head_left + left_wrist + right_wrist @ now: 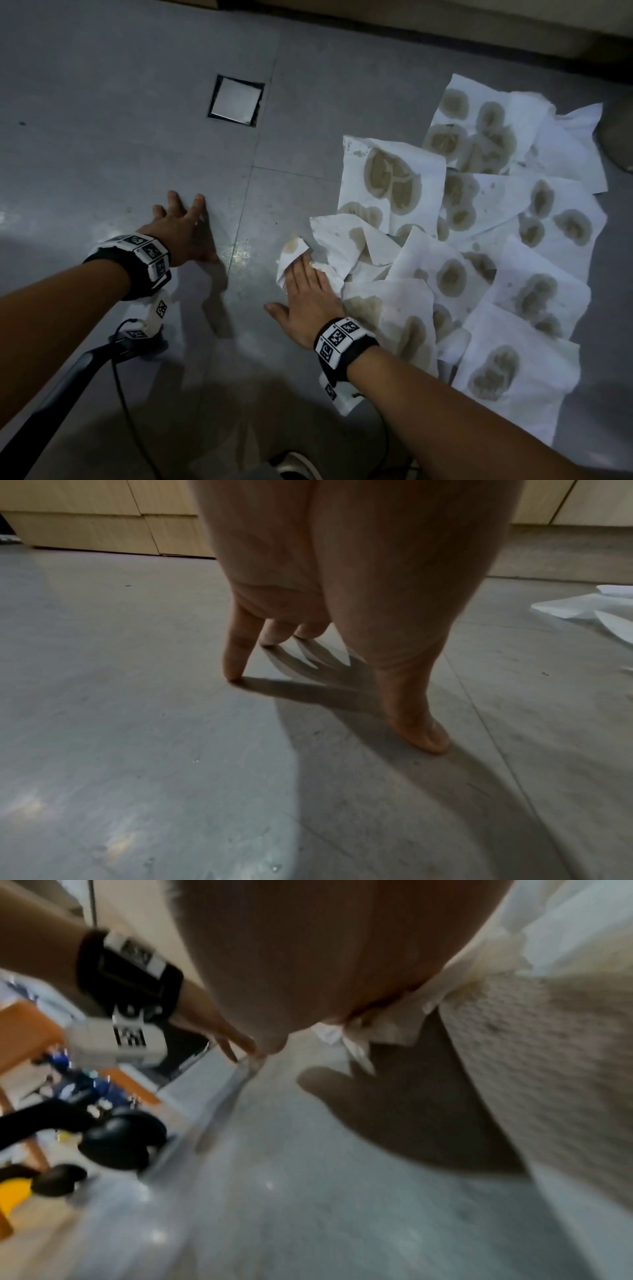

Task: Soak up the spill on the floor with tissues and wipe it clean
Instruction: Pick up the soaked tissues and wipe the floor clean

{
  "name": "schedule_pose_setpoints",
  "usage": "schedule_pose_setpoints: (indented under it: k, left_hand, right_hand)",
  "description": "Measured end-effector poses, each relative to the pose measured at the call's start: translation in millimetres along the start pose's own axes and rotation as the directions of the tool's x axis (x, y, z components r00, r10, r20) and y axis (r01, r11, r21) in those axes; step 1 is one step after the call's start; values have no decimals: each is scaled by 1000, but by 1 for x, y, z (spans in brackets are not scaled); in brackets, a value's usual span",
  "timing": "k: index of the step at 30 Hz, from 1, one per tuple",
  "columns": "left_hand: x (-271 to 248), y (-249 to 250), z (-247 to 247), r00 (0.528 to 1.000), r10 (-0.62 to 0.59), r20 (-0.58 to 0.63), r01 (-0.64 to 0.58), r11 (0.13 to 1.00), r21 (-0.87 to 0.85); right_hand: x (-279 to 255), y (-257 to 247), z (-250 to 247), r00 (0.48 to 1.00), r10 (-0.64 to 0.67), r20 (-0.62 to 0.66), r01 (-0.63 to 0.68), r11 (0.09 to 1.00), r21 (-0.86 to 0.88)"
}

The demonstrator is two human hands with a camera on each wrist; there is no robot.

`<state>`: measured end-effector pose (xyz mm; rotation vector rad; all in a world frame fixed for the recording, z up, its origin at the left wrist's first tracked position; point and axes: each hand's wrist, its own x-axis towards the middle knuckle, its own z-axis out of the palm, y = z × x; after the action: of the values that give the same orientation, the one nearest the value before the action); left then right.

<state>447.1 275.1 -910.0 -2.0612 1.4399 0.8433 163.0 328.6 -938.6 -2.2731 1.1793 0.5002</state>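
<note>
Several white tissues with brown soaked patches lie overlapping on the grey floor at the right. My right hand lies flat, fingers straight, and presses a crumpled stained tissue onto the floor at the pile's left edge. In the right wrist view that tissue bunches under the palm of my right hand. A faint wet sheen shows along the tile seam between my hands. My left hand is spread on the bare floor, propped on its fingertips, and holds nothing.
A square metal floor drain cover sits further out. A cabinet base runs along the top. A black handle and cable lie at the lower left. A grey round object is at the right edge.
</note>
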Motion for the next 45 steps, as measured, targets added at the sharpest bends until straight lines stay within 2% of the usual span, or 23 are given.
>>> schedule_pose_setpoints:
  k: [2,5,11,15,19,23,29,32,36,39,42,45]
  left_hand:
    - [1,-1,1,1000,5,-4,-5,1000,-4]
    - [1,0,2,1000,15,-9,-15,1000,8]
    - [5,2,0,1000,18,-24,-18,1000,1]
    - [8,0,2,999,18,-35,-17,1000,24]
    - [9,-1,4,998,27,-63,-26,999,26]
    - [9,-2,5,997,26,-74,-25,1000,19]
    - [10,-1,5,997,16,-69,-16,1000,3]
    - [11,0,5,997,19,-78,-18,1000,12]
    - [10,3,0,997,-14,-69,16,1000,23]
    - [8,9,-5,999,-12,-42,14,999,29]
    - [9,12,-8,998,-19,-57,17,999,-37]
    - [11,21,-12,994,-91,-64,82,989,-126]
  right_hand:
    - [2,0,-1,999,42,-7,-42,998,37]
    - [0,9,3,998,63,-21,-63,998,-3]
    - [3,11,-3,999,26,-18,-25,997,79]
    - [4,13,-3,1000,21,-12,-21,1000,-2]
    - [8,11,-10,999,34,-17,-33,996,82]
    - [7,17,-7,999,9,-39,-9,1000,3]
    - [12,21,-26,999,-15,39,13,999,48]
    - [5,25,-19,1000,-24,-7,24,1000,1]
    - [11,18,-24,1000,13,17,-15,993,117]
    - [11,2,-26,998,-43,-35,46,995,94]
    - [11,-11,-12,991,-135,-6,135,991,6]
    - [14,-12,-9,992,-129,2,129,991,-32]
